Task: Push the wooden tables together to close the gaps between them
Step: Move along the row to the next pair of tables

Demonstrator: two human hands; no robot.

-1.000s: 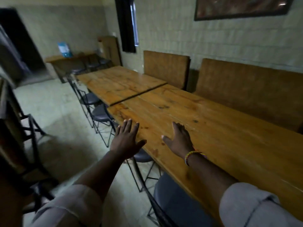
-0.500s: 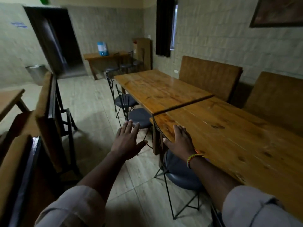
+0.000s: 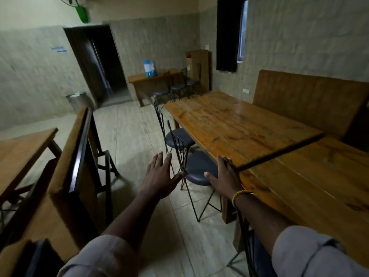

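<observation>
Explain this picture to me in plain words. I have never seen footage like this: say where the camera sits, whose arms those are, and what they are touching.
The camera is worn on a person's head, looking forward and down, so the arms are the wearer's own. No machine is involved. The right hand, with a beaded bracelet at the wrist, rests open at the corner of the near wooden table, beside the dark gap that separates it from the far wooden table. The left hand hovers open over the floor, holding nothing. Round stools stand beside the tables.
</observation>
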